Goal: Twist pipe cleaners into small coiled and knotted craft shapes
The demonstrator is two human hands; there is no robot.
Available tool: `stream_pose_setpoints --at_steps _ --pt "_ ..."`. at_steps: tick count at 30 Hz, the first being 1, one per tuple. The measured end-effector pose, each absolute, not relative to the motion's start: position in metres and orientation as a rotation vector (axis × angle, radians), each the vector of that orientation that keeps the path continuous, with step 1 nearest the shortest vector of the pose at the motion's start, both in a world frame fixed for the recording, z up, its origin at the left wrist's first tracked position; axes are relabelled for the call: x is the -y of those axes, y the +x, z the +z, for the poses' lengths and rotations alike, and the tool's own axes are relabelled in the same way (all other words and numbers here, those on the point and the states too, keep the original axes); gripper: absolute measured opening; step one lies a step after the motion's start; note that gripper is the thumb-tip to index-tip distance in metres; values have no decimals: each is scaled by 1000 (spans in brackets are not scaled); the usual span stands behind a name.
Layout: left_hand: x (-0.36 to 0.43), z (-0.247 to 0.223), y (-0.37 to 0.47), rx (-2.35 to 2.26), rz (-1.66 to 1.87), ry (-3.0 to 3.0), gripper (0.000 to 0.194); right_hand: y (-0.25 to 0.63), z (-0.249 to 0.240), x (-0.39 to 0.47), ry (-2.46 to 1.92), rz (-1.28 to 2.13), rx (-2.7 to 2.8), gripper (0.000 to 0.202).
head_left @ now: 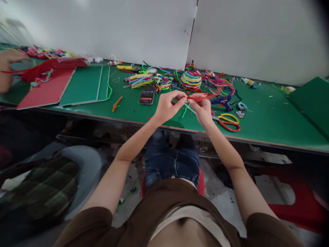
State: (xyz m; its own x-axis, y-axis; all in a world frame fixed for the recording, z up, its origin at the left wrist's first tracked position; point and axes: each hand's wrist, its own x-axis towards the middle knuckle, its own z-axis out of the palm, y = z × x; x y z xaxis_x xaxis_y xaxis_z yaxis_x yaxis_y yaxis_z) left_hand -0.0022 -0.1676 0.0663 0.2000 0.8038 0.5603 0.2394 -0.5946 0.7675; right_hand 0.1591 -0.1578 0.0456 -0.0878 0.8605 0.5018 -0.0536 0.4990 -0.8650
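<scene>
My left hand (168, 107) and my right hand (202, 109) meet over the green tabletop near its front edge. Red pipe cleaners (199, 98) run from between the fingertips out over my right hand. Both hands are closed in a pinch on the red strands; the exact tips between the fingers are too small to make out. Just beyond my hands stands a ball wound in rainbow pipe cleaners (191, 80). Scissors (227, 121) with yellow and red handles lie right of my right hand, beside a blue glue gun (222, 101). A phone (147, 95) lies left of my left hand.
Bundles of coloured pipe cleaners (140, 79) lie along the back, before a white partition (115, 31). Green boards (83, 84) and a red board (48, 85) lie left, near another person's hand (12, 60). Another green board (313, 103) is at right. An orange pipe-cleaner piece (117, 104) lies at left.
</scene>
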Motion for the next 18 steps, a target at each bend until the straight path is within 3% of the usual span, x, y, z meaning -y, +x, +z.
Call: stream_pose_setpoints --at_steps 3,18 --pt "173 64 -6 -1094 1496 2262 28 149 38 166 -705 1094 1382 27" --pt "154 50 -24 -891 1068 3192 30 163 57 171 -922 1738 1023 21"
